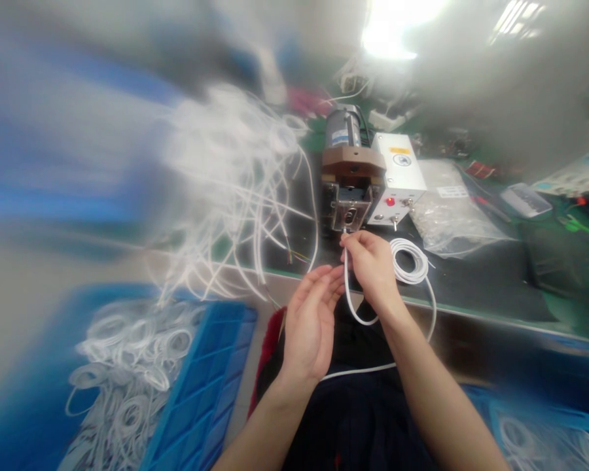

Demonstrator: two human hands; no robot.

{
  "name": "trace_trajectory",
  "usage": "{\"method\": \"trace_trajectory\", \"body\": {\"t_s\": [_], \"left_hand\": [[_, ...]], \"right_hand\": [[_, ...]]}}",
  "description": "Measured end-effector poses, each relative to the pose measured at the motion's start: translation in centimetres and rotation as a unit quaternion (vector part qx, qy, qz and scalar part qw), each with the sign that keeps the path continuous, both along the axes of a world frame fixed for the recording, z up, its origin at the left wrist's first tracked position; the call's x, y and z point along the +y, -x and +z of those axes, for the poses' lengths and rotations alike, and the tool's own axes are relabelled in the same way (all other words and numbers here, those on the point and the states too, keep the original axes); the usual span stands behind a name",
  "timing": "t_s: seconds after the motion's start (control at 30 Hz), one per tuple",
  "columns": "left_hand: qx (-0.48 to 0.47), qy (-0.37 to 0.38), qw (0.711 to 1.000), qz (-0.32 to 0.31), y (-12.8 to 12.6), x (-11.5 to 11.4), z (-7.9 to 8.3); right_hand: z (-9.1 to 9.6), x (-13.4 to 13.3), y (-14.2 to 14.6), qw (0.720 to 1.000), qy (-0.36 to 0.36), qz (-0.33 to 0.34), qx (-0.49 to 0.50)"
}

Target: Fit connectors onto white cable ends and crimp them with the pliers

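My right hand (370, 265) pinches a white cable (347, 281) close to its end, right at the clear front guard (348, 214) of a small motor-driven machine (353, 160). Below the fingers the cable droops in a loop, and a neat white coil (409, 261) lies on the bench to the right of that hand. Palm inward, my left hand (313, 314) is held just left of the cable, its fingers stretched out and nothing seen in it. Whether its fingertips touch the cable I cannot tell. The cable's very tip is hidden at the guard.
A white control box (397, 173) with a red light stands beside the machine. Loose white cables (245, 190) pile up on the left. A blue crate (201, 366) of coiled cables sits lower left, another blue bin (485, 409) lower right. A clear plastic bag (451, 216) lies right.
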State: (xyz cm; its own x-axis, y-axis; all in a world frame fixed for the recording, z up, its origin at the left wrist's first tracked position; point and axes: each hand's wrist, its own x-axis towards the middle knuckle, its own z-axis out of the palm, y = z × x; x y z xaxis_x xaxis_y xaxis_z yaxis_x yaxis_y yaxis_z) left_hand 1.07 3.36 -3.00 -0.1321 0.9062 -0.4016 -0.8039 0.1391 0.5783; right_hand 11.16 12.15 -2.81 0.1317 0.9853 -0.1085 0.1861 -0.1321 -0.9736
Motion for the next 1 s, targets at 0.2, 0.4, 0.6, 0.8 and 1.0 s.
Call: {"method": "trace_trajectory", "body": {"t_s": [0.2, 0.4, 0.6, 0.8, 1.0], "left_hand": [[0.001, 0.002, 1.0, -0.002, 0.0, 0.0, 0.1], [0.021, 0.012, 1.0, -0.018, 0.3, -0.5, -0.3], [0.083, 0.012, 0.996, -0.034, 0.8, -1.9, -0.4], [0.176, 0.0, 0.982, -0.061, 1.2, -3.2, -1.1], [0.225, 0.007, 0.973, -0.047, 2.0, -3.8, -1.6]], "right_hand": [[-0.2, 0.1, 0.0, 1.0, -0.002, 0.006, -0.012], [1.3, -2.7, -0.7, 0.997, 0.002, 0.047, -0.055], [3.0, -7.2, -6.5, 0.921, -0.118, -0.029, -0.37], [-1.1, -7.6, -10.7, 0.818, -0.111, 0.069, -0.56], [-3.4, -10.2, -11.6, 0.839, -0.18, 0.055, -0.51]]}}
